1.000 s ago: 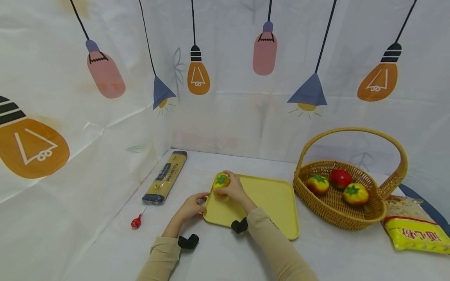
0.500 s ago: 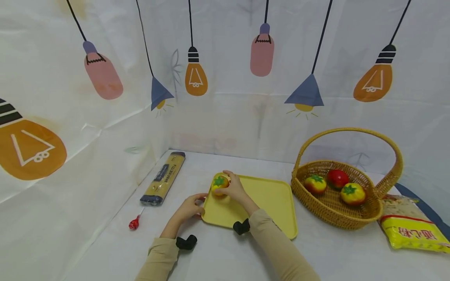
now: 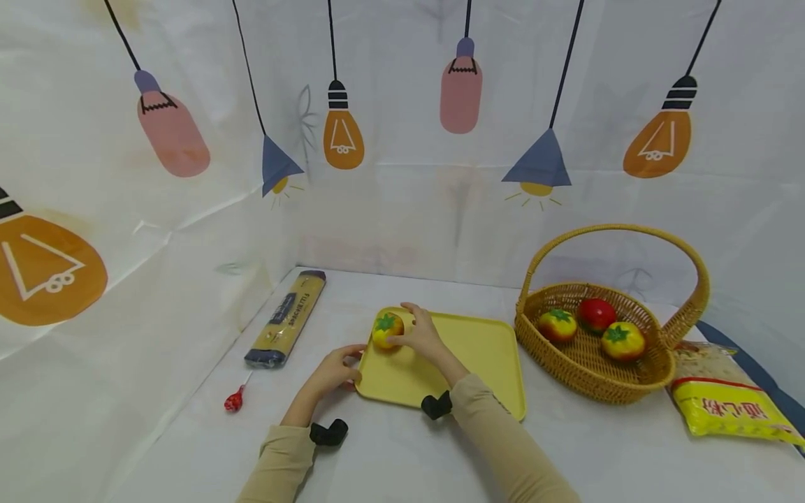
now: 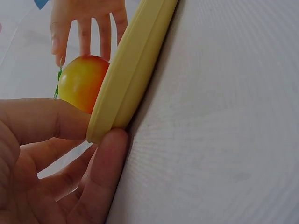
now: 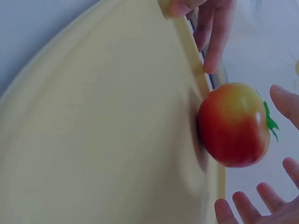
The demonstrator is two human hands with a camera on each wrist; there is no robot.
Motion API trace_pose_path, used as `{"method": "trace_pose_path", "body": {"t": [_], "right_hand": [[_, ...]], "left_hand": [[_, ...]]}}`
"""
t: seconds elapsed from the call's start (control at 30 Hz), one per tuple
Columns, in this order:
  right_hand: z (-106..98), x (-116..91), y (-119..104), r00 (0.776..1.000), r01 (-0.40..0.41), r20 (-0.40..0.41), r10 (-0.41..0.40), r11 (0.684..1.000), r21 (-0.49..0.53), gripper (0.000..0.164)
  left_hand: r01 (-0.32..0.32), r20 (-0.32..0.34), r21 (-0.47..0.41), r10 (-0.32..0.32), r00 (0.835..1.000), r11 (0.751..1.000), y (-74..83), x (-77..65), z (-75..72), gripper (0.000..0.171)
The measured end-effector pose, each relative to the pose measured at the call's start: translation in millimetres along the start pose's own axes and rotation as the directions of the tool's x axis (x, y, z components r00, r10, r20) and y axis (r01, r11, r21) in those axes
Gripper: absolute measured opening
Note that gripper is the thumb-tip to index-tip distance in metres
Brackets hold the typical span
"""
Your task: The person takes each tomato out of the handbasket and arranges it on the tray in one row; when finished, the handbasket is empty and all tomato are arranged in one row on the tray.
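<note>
A yellow-and-red tomato (image 3: 386,332) with a green leafy top sits on the left part of a yellow tray (image 3: 468,356). My right hand (image 3: 424,337) is spread beside the tomato. In the right wrist view, the fingers (image 5: 268,198) and thumb stand a little apart from the tomato (image 5: 233,126), with a gap around its green top. My left hand (image 3: 331,372) pinches the tray's left edge, thumb over the rim (image 4: 96,121) and a finger under it. The tray's left side appears close over the white table.
Right of the tray stands a wicker basket (image 3: 578,374) holding two similar tomatoes (image 3: 622,341) and a red fruit (image 3: 596,314). A yellow pasta bag (image 3: 729,407) lies beyond it. At left are a spaghetti packet (image 3: 286,320) and a red lollipop (image 3: 234,400).
My right fingers have spread and come off the tomato, which stays on the tray. My left hand keeps its place at the tray's edge. The head view has shifted slightly.
</note>
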State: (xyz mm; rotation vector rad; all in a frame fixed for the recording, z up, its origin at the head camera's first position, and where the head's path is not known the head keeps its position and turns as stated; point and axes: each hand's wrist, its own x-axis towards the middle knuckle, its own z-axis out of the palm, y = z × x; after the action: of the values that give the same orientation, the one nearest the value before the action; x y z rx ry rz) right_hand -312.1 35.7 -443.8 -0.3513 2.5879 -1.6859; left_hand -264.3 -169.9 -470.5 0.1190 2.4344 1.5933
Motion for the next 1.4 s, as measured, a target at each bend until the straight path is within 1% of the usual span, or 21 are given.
{"method": "trace_pose_path", "body": {"t": [0.17, 0.5, 0.73, 1.0, 1.2, 1.4], "right_hand": [[-4.5, -3.7, -1.0, 1.0, -0.016, -0.008, 0.016, 1.0, 0.007, 0.08], [-14.7, -8.1, -1.0, 1.0, -0.008, -0.007, 0.008, 1.0, 0.001, 0.081], [-22.7, -12.7, 0.9, 0.999, -0.026, -0.024, 0.027, 0.999, 0.021, 0.08], [-31.0, -17.0, 1.4, 1.0, -0.019, -0.023, 0.02, 0.999, 0.037, 0.08], [-38.1, -20.5, 5.2, 0.998, -0.033, -0.044, 0.034, 0.999, 0.036, 0.08], [-46.2, -24.4, 10.9, 0.997, -0.054, -0.057, 0.056, 0.998, 0.044, 0.079]], "left_hand": [[0.012, -0.001, -0.006, -0.012, 1.0, 1.0, 0.4, -1.3, 0.0, 0.068], [0.008, -0.006, -0.004, -0.008, 1.0, 1.0, -1.2, 0.6, 0.7, 0.067], [0.002, 0.0, 0.001, -0.002, 1.0, 1.0, -3.0, 2.7, 2.1, 0.068], [0.002, -0.014, 0.0, -0.002, 1.0, 1.0, -3.3, 1.4, -1.9, 0.067], [0.002, -0.012, 0.0, -0.002, 1.0, 1.0, -0.2, 0.3, -2.7, 0.068], [0.006, -0.009, 0.004, -0.006, 1.0, 1.0, -1.1, 1.3, -1.2, 0.068]]}}
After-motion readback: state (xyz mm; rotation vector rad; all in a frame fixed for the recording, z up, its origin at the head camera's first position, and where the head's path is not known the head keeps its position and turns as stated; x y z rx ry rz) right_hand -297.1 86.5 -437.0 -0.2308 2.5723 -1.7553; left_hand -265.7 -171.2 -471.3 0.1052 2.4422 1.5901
